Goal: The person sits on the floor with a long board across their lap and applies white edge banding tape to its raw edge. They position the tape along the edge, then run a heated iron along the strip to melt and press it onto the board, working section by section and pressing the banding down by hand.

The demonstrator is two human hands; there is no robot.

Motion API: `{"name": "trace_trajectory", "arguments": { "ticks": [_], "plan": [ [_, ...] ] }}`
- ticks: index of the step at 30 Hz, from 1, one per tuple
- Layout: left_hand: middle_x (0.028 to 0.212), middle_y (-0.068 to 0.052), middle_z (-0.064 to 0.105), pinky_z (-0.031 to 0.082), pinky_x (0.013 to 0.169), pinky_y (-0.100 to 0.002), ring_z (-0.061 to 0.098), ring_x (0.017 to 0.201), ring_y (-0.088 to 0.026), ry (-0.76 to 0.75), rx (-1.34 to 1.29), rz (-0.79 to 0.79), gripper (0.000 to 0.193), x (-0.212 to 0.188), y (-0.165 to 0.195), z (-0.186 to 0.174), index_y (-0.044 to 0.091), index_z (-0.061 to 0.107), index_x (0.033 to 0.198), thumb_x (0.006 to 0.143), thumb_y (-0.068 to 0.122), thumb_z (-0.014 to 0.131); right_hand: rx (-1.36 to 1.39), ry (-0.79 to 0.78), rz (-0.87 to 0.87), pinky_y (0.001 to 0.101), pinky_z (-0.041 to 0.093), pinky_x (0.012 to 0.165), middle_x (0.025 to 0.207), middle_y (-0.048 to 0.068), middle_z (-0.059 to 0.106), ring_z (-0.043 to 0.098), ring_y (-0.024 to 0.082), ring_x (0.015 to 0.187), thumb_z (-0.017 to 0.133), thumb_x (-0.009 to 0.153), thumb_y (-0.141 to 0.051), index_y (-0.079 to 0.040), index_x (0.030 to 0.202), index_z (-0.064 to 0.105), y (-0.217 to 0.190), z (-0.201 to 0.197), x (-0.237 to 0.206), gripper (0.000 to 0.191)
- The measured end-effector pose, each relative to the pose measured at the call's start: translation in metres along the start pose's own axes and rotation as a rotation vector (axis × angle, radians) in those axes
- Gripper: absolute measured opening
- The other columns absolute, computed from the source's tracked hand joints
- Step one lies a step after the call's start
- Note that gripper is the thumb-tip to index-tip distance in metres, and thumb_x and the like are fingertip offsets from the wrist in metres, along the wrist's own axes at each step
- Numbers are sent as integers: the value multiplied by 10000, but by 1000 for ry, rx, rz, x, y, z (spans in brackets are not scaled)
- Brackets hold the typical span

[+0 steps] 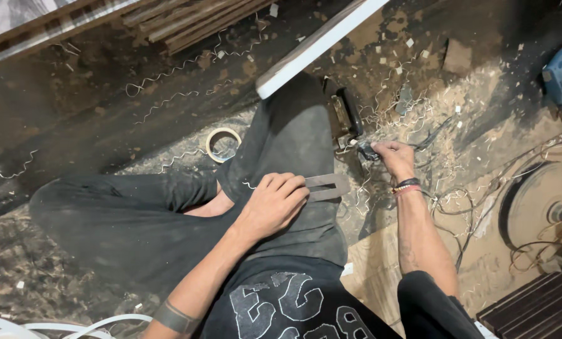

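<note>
Two bare hands are working over the person's dark-trousered lap: the left hand [273, 204] is closing its grip on a flat, slotted grey metal plate [327, 186] lying across the thigh, while the right hand [392, 157] is pinching a small dark part [367, 151] beside a black-handled hand plane [343, 116]. Loose wood shavings [419, 119] are covering the floor; the small part could drop and vanish among them.

A: Any packages, labels, signs or screens showing here?
B: None showing. Just the sawdust-covered floor [105, 119] lying under everything, nothing boxed, tagged or lit sitting on it.
</note>
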State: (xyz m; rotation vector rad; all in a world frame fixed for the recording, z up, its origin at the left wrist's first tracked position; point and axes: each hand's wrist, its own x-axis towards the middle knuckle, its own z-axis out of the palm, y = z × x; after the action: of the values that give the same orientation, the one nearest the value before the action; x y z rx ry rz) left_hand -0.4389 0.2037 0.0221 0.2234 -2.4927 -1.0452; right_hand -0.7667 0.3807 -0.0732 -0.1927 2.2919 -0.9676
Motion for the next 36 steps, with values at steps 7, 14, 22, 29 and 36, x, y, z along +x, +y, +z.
{"name": "trace_trajectory", "arguments": {
  "ticks": [7,14,22,29,36],
  "plan": [
    [1186,-80,626,452,966,-416,596,1149,-265,11,-35,3,194,-4,-4,-8,57,652,1086,923,146,708,-113,77,8,279,460,671,805,13,703,592,100,719,866,818,-250,-18,851,787,-17,16,-10,248],
    [1170,-80,623,451,969,-420,592,1158,-270,45,-59,2,180,-11,-7,-8,58,649,1072,925,145,702,-223,125,28,309,483,615,761,42,703,605,124,661,858,794,-264,-41,819,760,-30,29,-2,246],
    [1157,-81,619,453,975,-424,589,1159,-279,84,-80,7,170,-26,-8,-11,60,647,1069,931,145,697,-442,106,50,356,468,626,779,100,687,587,165,681,866,822,-359,-19,763,667,-36,36,-4,398],
    [1162,-75,625,454,979,-425,588,1160,-280,118,-71,-56,182,-45,-18,-23,67,654,1083,924,143,698,-818,116,-123,478,530,721,822,186,733,706,377,797,836,750,-604,-48,861,749,-40,36,-34,574],
    [1134,-89,628,455,943,-433,599,1128,-292,199,-19,-70,201,-52,-30,-59,65,647,1088,909,135,705,-916,198,-408,491,530,739,839,192,739,702,399,821,822,804,-569,-68,838,784,-69,40,-45,503]
  ]
}}
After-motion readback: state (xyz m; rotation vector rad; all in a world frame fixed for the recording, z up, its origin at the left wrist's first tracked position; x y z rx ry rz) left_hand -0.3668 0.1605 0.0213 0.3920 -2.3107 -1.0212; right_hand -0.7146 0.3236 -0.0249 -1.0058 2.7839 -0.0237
